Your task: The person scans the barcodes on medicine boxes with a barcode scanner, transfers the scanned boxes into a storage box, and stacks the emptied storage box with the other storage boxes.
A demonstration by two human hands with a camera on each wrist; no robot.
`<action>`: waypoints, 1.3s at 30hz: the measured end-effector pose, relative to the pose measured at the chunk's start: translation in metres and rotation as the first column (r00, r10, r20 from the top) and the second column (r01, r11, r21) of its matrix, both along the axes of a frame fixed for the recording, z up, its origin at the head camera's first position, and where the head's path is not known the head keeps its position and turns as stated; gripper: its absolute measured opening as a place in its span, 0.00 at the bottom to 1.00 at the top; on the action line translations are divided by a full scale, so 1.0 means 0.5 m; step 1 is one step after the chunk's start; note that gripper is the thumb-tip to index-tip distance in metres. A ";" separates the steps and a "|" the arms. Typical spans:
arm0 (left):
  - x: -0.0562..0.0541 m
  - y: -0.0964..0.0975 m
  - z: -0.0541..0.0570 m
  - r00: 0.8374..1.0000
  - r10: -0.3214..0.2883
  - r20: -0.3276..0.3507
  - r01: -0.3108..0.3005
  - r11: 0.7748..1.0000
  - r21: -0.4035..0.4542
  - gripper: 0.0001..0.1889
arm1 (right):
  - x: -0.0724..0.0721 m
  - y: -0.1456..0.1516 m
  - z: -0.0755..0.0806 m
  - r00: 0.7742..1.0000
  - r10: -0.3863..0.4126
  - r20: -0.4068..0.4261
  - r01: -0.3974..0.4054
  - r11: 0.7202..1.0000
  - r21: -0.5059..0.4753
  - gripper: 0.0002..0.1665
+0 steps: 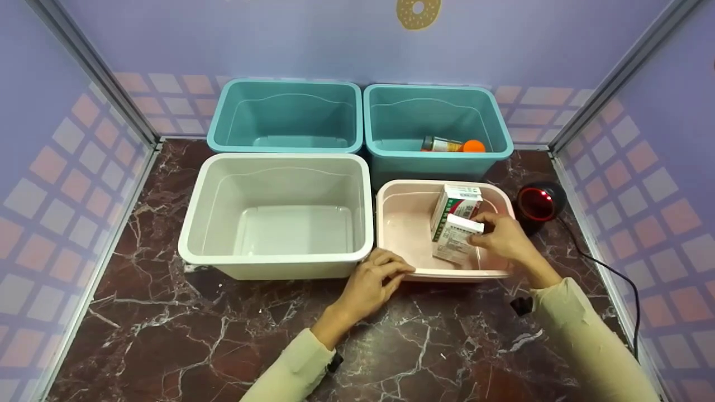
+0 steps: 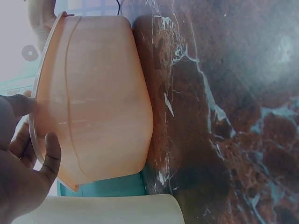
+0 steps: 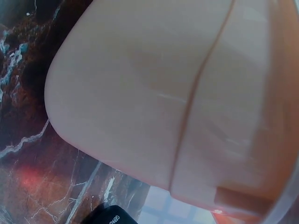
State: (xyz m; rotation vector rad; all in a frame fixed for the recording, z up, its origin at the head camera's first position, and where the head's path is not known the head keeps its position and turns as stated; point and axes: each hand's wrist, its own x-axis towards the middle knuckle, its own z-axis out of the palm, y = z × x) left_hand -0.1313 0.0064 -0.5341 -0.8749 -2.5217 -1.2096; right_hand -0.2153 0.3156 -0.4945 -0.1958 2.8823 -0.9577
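My right hand [image 1: 503, 237] reaches over the right side of the pink bin [image 1: 399, 223] and grips a small white medicine box [image 1: 453, 245] by its right edge, fingers at the top and thumb on the printed face. This box stands tilted inside the bin, in front of other medicine boxes [image 1: 441, 206] with green and red print. My left hand [image 1: 371, 282] holds the pink bin's rim at the front left corner, with fingertips on both sides of the edge in the left wrist view. In the right wrist view the pink bin's outer wall [image 3: 126, 93] hides the right hand.
Left of the pink bin stands a large white bin [image 1: 279, 259]. Two teal bins [image 1: 285, 148] line the back wall; the right one holds bottles [image 1: 447, 145], one with an orange cap. A black scanner [image 1: 539, 204] glows red at the right, its cable [image 1: 609, 265] running along the wall.
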 end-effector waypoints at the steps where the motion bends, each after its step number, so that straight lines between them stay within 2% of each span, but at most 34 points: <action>1: 0.000 0.000 0.000 1.000 0.000 0.000 0.000 1.000 0.002 0.10 | 0.000 0.000 0.001 1.000 0.001 -0.004 -0.001 1.000 -0.001 0.20; 8: 0.001 -0.001 0.003 1.000 0.002 0.009 -0.002 1.000 0.002 0.10 | 0.002 0.005 0.007 1.000 -0.007 -0.024 0.007 1.000 -0.009 0.21; 19: 0.000 0.000 0.002 1.000 0.005 0.016 -0.005 1.000 0.000 0.10 | 0.008 0.010 0.020 0.998 -0.048 -0.047 0.041 0.989 -0.140 0.21; 25: -0.001 0.000 0.000 1.000 0.000 -0.004 0.000 1.000 0.006 0.10 | 0.013 0.016 0.038 0.996 -0.066 -0.065 0.054 0.984 -0.169 0.21; 30: -0.001 -0.001 -0.001 0.999 0.000 -0.035 0.000 1.000 0.004 0.09 | 0.015 0.024 0.060 0.994 -0.065 -0.085 0.047 0.979 -0.197 0.24; 39: -0.001 -0.001 0.003 1.000 -0.003 0.000 0.003 1.000 0.000 0.10 | 0.013 0.043 0.086 0.985 -0.126 -0.121 0.093 0.965 -0.243 0.20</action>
